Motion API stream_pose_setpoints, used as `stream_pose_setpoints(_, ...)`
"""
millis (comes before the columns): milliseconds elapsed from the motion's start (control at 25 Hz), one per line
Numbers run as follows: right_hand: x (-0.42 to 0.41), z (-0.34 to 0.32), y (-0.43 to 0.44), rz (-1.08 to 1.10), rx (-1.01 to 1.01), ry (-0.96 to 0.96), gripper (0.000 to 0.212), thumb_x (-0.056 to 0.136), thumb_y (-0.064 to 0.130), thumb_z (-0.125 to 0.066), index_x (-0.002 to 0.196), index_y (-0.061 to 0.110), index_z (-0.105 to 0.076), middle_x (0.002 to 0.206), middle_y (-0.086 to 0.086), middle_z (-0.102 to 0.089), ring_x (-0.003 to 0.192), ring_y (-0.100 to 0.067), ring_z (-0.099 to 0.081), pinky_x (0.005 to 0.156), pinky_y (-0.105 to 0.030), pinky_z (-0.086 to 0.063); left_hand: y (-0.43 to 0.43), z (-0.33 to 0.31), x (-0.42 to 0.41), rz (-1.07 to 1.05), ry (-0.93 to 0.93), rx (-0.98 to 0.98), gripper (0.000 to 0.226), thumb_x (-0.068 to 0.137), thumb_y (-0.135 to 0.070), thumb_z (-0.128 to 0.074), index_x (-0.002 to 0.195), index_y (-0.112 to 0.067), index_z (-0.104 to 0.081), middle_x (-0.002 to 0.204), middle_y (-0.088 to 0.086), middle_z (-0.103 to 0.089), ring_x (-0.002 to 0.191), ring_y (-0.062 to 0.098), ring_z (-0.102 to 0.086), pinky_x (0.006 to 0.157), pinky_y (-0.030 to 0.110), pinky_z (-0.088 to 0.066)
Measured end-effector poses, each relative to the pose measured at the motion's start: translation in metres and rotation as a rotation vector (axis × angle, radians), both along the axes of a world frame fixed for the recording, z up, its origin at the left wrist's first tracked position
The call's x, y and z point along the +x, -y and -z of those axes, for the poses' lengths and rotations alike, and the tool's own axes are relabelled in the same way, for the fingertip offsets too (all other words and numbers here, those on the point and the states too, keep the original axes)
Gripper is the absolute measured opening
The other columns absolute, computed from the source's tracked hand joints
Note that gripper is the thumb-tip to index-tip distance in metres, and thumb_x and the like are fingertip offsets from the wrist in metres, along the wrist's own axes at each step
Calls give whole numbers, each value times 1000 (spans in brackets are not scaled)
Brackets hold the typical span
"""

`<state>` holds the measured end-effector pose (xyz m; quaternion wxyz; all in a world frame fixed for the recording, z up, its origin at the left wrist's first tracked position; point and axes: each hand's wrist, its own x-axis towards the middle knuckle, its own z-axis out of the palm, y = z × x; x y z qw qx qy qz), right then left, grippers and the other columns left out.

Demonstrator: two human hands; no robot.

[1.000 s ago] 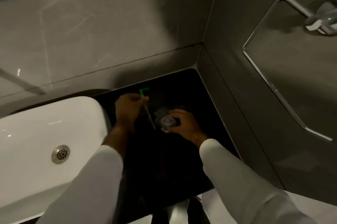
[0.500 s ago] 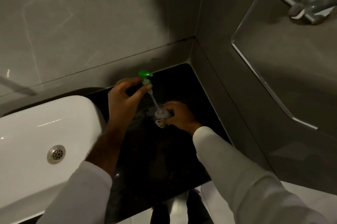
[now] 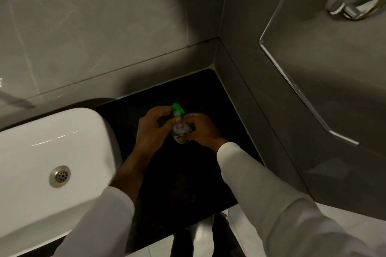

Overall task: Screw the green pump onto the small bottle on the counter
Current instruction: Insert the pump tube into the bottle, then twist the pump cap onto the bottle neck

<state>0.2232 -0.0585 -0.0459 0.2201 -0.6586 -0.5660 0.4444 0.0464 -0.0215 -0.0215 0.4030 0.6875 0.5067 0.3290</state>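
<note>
A small clear bottle [image 3: 180, 130] stands on the black counter [image 3: 188, 173] near the corner of the walls. The green pump [image 3: 177, 108] sits on the bottle's mouth, its nozzle pointing to the back left and its tube down inside the bottle. My left hand [image 3: 151, 129] pinches the pump's collar with thumb and fingers. My right hand [image 3: 201, 130] is wrapped around the bottle's body from the right, hiding most of it.
A white sink basin [image 3: 52, 162] with a metal drain [image 3: 59, 176] lies just left of the counter. Grey tiled walls meet in a corner behind. A chrome towel ring [image 3: 292, 81] hangs on the right wall. The counter's front edge drops to a pale floor.
My left hand has lowered the pump from above the bottle, sliding its tube inside until the head rests on the neck. My right hand has stayed on the bottle.
</note>
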Motion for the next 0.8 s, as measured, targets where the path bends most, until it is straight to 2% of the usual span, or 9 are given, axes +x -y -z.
stream_pose_setpoints(80, 1, 3, 0, 7, 11, -19, 52, 71, 24, -90, 115, 3, -71, 120, -13, -70, 111, -30, -67, 96, -50, -57, 0, 6, -2, 28, 10, 14, 37, 82, -22, -82, 110, -42, -69, 106, -22, -72, 99, -7, -68, 84, 8, -52)
stream_pose_setpoints(160, 1, 4, 0, 15, 21, -43, 50, 71, 24, -90, 113, 4, -72, 118, -13, -72, 111, -30, -67, 97, -51, -57, -3, 12, -3, 56, 3, 1, 36, 82, -24, -82, 114, -35, -70, 118, -9, -70, 104, 1, -69, 89, 14, -54)
stream_pose_setpoints(240, 2, 7, -2, -23, 36, 7, 51, 73, 30, -88, 116, 9, -74, 127, -10, -69, 124, -30, -60, 110, -50, -47, -1, 17, -6, 95, -44, -28, 39, 82, -21, -82, 117, -32, -69, 126, -5, -65, 110, 8, -68, 93, 21, -55)
stream_pose_setpoints(320, 2, 10, -3, -58, 19, 123, 52, 75, 38, -85, 121, 18, -74, 149, -4, -55, 149, -31, -34, 125, -54, -23, 6, 24, -9, 128, -94, -35, 40, 84, -8, -79, 120, -21, -69, 127, -5, -61, 116, 20, -66, 98, 36, -55)
stream_pose_setpoints(400, 3, 12, -4, -74, 10, 191, 51, 75, 44, -83, 122, 26, -73, 161, 2, -40, 157, -29, -10, 125, -60, -5, 14, 27, -11, 157, -92, -50, 37, 86, -2, -75, 121, -15, -69, 130, -5, -61, 122, 22, -63, 103, 43, -53)
stream_pose_setpoints(480, 4, 14, -3, -82, 8, 195, 51, 74, 47, -83, 120, 30, -73, 164, 4, -33, 158, -29, -2, 124, -62, 1, 16, 25, -9, 166, -70, -6, 35, 86, -4, -75, 119, -17, -71, 133, -5, -62, 123, 8, -60, 104, 32, -51)
stream_pose_setpoints(560, 4, 14, -3, -85, 7, 199, 47, 75, 46, -82, 118, 30, -74, 164, 3, -32, 158, -29, -2, 124, -63, 0, 18, 21, -4, 115, -83, 61, 34, 80, -12, -83, 109, -25, -70, 121, -13, -59, 112, -7, -58, 92, 15, -50)
stream_pose_setpoints(680, 2, 13, -4, -75, -1, 207, 46, 73, 45, -83, 116, 29, -75, 164, 3, -33, 158, -29, -3, 125, -63, -1, 22, 17, 6, 19, -115, -4, 41, 79, -18, -85, 115, -29, -69, 109, -22, -61, 102, -1, -63, 86, 18, -54)
stream_pose_setpoints(800, 5, 11, -4, -84, -19, 230, 53, 72, 49, -82, 121, 31, -72, 163, 4, -34, 158, -28, -4, 125, -62, 0, 19, 18, 5, 68, -73, -142, 53, 81, -13, -81, 127, -32, -62, 112, -28, -62, 106, -1, -67, 81, 4, -50)
